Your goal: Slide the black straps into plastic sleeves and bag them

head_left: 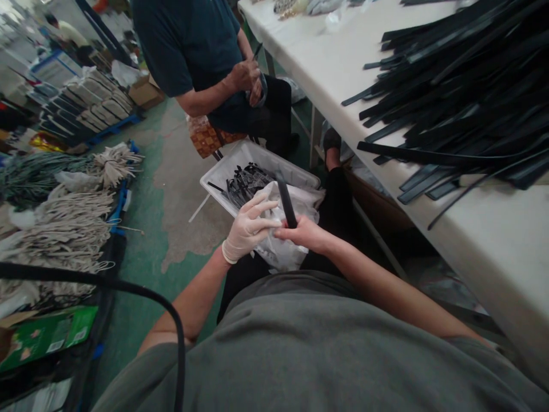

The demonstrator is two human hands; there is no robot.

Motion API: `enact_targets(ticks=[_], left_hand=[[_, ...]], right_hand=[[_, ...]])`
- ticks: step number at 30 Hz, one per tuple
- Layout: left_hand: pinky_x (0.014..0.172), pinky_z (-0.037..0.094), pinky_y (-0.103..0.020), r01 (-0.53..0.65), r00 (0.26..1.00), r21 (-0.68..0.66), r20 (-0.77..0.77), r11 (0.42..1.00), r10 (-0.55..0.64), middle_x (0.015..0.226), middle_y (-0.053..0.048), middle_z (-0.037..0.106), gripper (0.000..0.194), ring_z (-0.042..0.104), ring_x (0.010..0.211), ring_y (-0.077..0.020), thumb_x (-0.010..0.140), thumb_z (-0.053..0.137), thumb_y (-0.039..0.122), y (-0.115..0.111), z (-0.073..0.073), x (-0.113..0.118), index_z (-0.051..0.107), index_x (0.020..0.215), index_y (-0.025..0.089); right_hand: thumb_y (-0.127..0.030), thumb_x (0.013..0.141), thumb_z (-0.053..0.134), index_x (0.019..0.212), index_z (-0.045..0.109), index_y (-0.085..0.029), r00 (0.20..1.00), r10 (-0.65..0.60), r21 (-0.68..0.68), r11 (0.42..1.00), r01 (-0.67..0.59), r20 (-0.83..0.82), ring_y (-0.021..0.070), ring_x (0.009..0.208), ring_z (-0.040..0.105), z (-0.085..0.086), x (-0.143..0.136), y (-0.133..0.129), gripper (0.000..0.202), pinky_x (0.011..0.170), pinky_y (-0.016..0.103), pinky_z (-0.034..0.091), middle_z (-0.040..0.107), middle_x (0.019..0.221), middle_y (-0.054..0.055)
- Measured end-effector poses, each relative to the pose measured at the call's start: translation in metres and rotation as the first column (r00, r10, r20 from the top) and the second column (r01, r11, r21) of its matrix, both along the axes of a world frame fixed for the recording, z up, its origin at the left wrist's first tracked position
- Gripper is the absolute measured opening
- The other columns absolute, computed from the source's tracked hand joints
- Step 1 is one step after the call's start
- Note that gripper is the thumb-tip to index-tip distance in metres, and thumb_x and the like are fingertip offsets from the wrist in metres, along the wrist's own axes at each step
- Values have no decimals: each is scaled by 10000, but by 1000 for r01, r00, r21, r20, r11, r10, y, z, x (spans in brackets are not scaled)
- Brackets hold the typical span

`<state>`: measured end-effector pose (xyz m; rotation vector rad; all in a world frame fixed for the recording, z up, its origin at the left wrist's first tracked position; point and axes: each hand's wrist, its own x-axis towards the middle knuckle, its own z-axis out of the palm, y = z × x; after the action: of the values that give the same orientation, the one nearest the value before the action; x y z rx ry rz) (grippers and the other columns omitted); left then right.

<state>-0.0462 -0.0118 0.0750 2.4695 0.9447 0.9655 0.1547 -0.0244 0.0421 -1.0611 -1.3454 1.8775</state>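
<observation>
My left hand [249,226], in a white glove, is over my lap with its fingers partly bent; its fingertips meet near my right hand, and what they pinch is too small to make out. In my bare right hand [305,232] is the lower end of a black strip [286,200], which points up and away from me. Under both hands a white plastic bag [281,252] lies on my lap. Just beyond, a white bin [218,191] holds many short black pieces [249,182].
A white table [343,123] on the right bears a big pile of black strips [472,97]. Ahead, a seated person [193,51] works with both hands. Bundles of pale cords [64,229] lie at left. A black cable [128,289] crosses the lower left.
</observation>
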Motion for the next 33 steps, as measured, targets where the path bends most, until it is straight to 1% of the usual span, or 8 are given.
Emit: enact_targets(ticks=[5, 9, 13, 16, 19, 23, 27, 33], left_hand=[[864, 499, -333, -376, 883, -343, 149, 861, 445, 920, -68, 715, 264, 651, 880, -197, 873, 612, 409, -19, -10, 2, 719, 888, 169], [736, 480, -280, -264, 942, -672, -25, 692, 335, 756, -27, 707, 292, 624, 730, -181, 790, 691, 449, -39, -19, 8, 743, 758, 164], [718, 460, -281, -153, 931, -864, 37, 479, 363, 725, -11, 701, 300, 608, 709, -174, 790, 678, 437, -44, -31, 27, 771, 810, 153], [758, 469, -292, -45, 857, -941, 136, 335, 498, 729, -28, 709, 297, 618, 717, -171, 709, 761, 422, -40, -41, 33, 772, 791, 137], [743, 498, -299, 105, 680, -973, 222, 206, 699, 723, -37, 704, 341, 638, 700, -166, 608, 844, 420, -32, -48, 30, 736, 755, 132], [740, 523, -286, 251, 369, -950, 272, 186, 889, 701, -11, 682, 290, 663, 681, -143, 650, 843, 356, -15, -48, 21, 654, 742, 155], [722, 516, -254, 285, 130, -936, 251, 206, 959, 748, -15, 696, 189, 669, 665, -119, 796, 738, 306, 2, -40, 13, 624, 772, 158], [747, 513, -247, 285, 84, -915, 320, 286, 944, 794, -34, 722, 182, 686, 696, -124, 803, 735, 306, 4, -40, 13, 636, 798, 153]], right_hand=[[-409, 682, 707, 614, 625, -161, 976, -212, 157, 967, 202, 53, 106, 568, 484, -3, -1, 14, 270, 600, 268, 388, 581, 586, -19], [-392, 697, 700, 655, 656, -154, 964, -249, 196, 954, 228, 90, 122, 601, 533, -11, -1, 19, 245, 644, 276, 419, 619, 611, -6], [-376, 707, 695, 673, 672, -154, 962, -240, 258, 945, 201, 132, 123, 591, 544, -19, -6, 16, 226, 596, 257, 424, 613, 610, -12], [-390, 762, 657, 761, 683, -160, 966, -220, 304, 937, 171, 136, 105, 510, 529, -17, -4, 12, 232, 522, 241, 426, 595, 599, -24], [-411, 815, 616, 1018, 654, -178, 976, -214, 298, 934, 197, 28, 101, 506, 575, -3, 3, 11, 312, 512, 242, 475, 666, 760, -4], [-476, 901, 495, 1121, 588, -179, 970, -231, 230, 943, 241, -69, 94, 482, 584, 21, 14, 12, 381, 474, 222, 455, 680, 787, 9], [-430, 954, 409, 905, 617, -169, 980, -147, 336, 937, 93, 137, 94, 443, 563, 33, 18, 6, 337, 466, 215, 418, 631, 631, -12], [-271, 973, 398, 846, 636, -185, 768, -17, 357, 892, -278, 640, 106, 488, 598, 31, -2, -7, 283, 540, 239, 401, 691, 682, 3]])
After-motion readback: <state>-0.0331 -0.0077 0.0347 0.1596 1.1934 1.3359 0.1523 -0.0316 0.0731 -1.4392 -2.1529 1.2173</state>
